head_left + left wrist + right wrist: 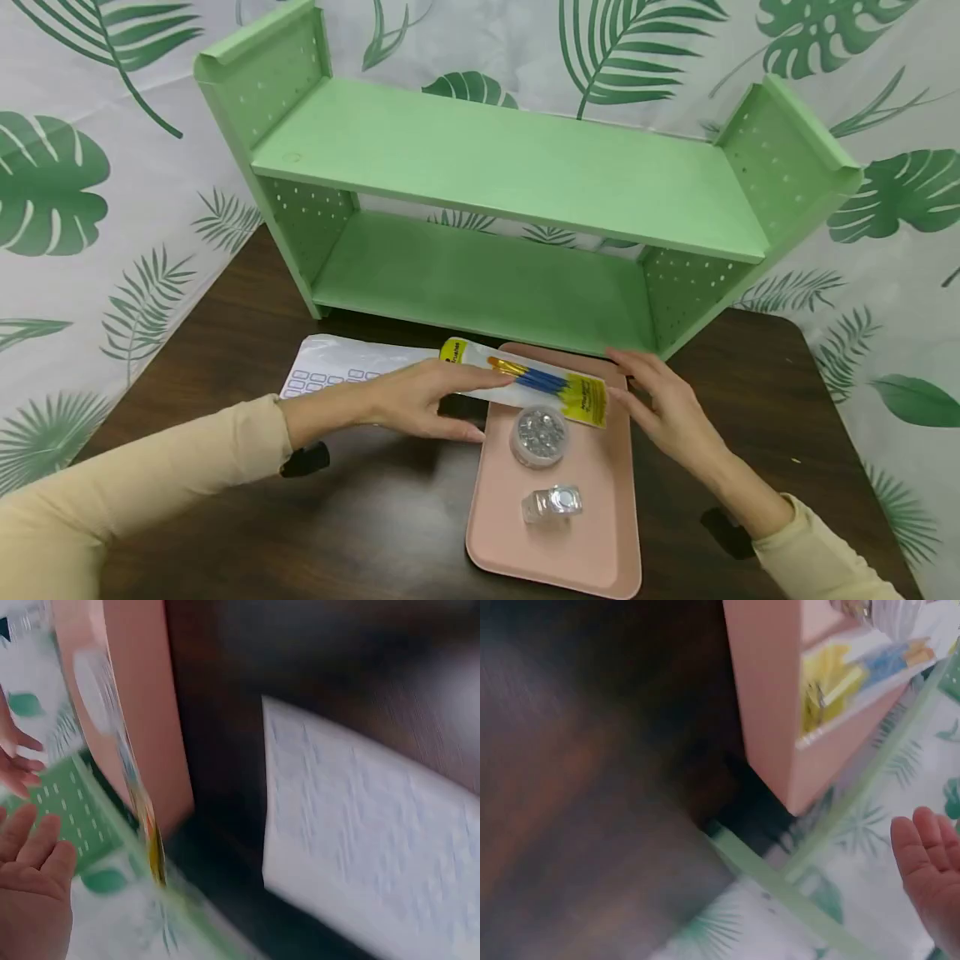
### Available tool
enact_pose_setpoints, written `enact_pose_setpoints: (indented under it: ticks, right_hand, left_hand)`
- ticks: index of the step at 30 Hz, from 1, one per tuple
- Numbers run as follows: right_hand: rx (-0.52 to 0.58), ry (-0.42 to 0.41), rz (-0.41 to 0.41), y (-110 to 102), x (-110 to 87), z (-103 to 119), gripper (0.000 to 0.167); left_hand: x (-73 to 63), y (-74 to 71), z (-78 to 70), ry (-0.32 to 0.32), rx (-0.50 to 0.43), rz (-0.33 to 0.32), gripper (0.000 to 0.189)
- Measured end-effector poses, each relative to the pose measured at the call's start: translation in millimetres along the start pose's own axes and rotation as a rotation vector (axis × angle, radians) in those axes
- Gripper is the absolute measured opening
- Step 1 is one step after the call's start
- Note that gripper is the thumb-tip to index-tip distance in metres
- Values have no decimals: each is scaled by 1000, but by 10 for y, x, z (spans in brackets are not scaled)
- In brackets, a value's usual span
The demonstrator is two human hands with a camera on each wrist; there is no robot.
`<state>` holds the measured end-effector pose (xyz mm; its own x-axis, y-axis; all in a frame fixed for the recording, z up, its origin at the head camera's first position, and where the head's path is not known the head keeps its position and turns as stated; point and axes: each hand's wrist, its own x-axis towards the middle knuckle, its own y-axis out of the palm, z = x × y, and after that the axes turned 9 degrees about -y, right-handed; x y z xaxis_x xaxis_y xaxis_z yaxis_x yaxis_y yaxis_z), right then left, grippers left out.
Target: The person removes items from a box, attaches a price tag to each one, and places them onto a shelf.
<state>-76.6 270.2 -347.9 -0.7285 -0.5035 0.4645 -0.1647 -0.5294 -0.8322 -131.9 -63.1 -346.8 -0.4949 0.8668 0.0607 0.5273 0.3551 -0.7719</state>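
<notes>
Pink tray (600,500) lies on the dark wood-grain bench (360,517), in front of the green shelf unit (487,258). The brush packet (542,382) rests across the tray's far part; its left end extends past the tray's left edge. Blue handles and a yellow label show through the clear film; most of the label print is too small to read.

Left hand (427,400): grip spread, fingers extended over the packet's left part, nothing held. The fingers cover part of the packet; contact cannot be determined. Right hand (667,408): grip spread, nothing held, fingertips at the packet's right end and the tray's far right corner. Contact here also cannot be determined.

Nearer on the tray stand 2 items: a round clear jar (540,435) with silvery contents, individual pieces indistinct, and a small clear container (552,504), contents obscured by glare.

The printed sheet (337,358) lies left of the tray, partly hidden by the left arm. Its print is blurred in the left wrist view, where the packet appears nearly edge-on. Both wrist views cut off their own hand at the frame edge.
</notes>
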Motion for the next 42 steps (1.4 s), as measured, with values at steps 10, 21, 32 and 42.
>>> enact_pose_setpoints:
  ticks: [10, 21, 32, 42]
  right_hand:
    - [92, 414, -73, 184, -274, -55, 39]
    - [204, 633, 3, 283, -253, -188, 43]
    - [278, 727, 19, 302, -253, -224, 41]
    - [275, 732, -3, 290, -287, -257, 37]
  left_hand:
    - [82, 589, -279, -153, -479, 6, 50]
    - [224, 840, -452, -228, -696, -9, 39]
    - [341, 983, -538, -216, -688, 6, 33]
    - [386, 1052, -578, -226, -726, 28, 33]
